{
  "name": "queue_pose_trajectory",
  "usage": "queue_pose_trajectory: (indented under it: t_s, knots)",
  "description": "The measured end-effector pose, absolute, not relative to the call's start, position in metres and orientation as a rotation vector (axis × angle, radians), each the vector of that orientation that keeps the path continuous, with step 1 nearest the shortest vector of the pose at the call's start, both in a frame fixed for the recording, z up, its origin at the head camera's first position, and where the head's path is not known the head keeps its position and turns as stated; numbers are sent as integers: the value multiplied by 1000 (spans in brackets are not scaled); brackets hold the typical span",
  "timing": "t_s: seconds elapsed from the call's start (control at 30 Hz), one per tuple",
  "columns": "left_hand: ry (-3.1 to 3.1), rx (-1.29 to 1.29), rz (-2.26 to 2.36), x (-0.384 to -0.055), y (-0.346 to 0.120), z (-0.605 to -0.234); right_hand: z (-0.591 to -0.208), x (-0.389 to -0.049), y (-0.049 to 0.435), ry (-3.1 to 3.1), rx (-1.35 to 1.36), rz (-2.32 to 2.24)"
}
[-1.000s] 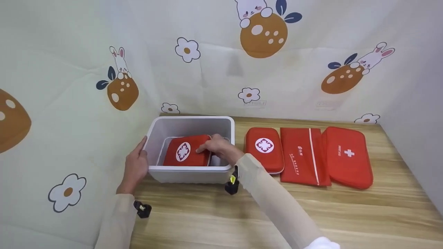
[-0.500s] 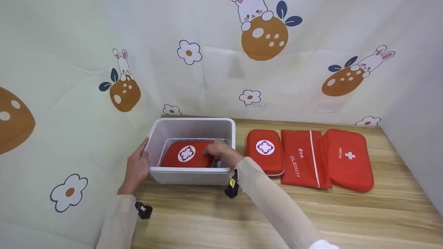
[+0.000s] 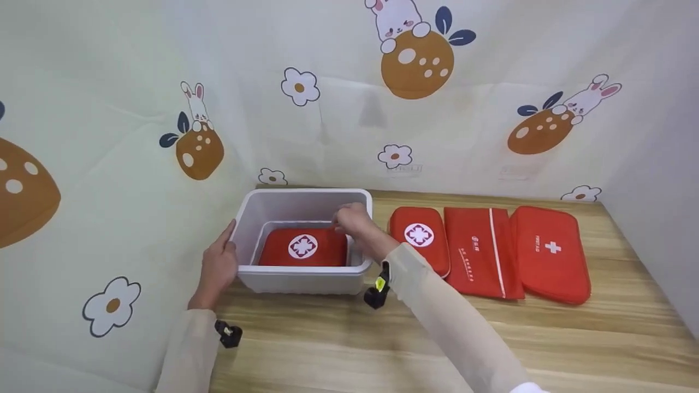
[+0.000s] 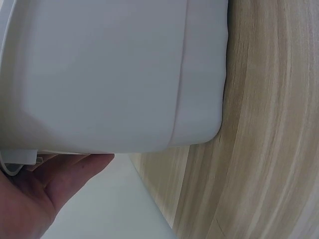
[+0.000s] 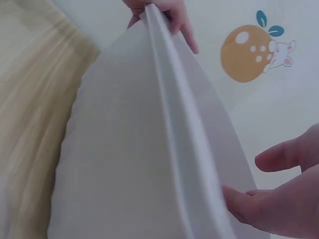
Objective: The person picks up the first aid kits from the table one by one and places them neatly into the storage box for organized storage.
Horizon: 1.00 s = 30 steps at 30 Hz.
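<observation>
Inside the light grey plastic bin (image 3: pixel 301 279), a red first-aid case (image 3: pixel 273 248) with a white round emblem lies emblem up. My left hand (image 3: pixel 219 266) holds the bin's left side near the front corner; the left wrist view shows its fingers (image 4: pixel 79 174) along the outer wall. Over the bin's right part hovers my right hand (image 3: pixel 357 224), apart from the case. In the right wrist view, that hand's thumb (image 5: pixel 279 155) and fingers stand apart with nothing between them, close to the bin's rim (image 5: pixel 194 129).
Right of the bin, a second red emblem case (image 3: pixel 418 218), a flat red pouch (image 3: pixel 472 245) with a white stripe, and a red first-aid bag (image 3: pixel 551 273) lie side by side on the wooden table (image 3: pixel 437 333). Patterned cloth walls (image 3: pixel 338 131) enclose the back and sides.
The case in the bin has straightened and settled lower, slightly right. My right hand has let go of it and risen up and right. My left hand stays on the bin.
</observation>
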<state>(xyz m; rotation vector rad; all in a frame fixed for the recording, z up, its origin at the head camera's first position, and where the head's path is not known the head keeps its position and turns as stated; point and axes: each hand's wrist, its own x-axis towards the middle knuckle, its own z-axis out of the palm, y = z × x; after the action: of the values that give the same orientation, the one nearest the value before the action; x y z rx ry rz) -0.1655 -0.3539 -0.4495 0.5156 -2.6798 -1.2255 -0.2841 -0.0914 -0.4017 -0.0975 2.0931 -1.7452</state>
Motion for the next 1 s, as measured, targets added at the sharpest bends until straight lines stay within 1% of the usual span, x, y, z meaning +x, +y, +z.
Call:
queue_pose_trajectory:
  t_s: [0.17,0.37,0.67,1.0]
  knots:
    - [-2679,505,-1227,-166,-354,-450,-392,-289,-72,2079,-110,-1772]
    - [-2666,510,-1229,-166,-353,-449,-398,-290,-42,2247,-98,-1806]
    - [-2655,517,-1236,-166,-356,-449,-426,-287,5,2577,-33,-1663]
    - [-2663,529,-1265,-165,-355,-452,-472,-278,56,2956,17,-1344]
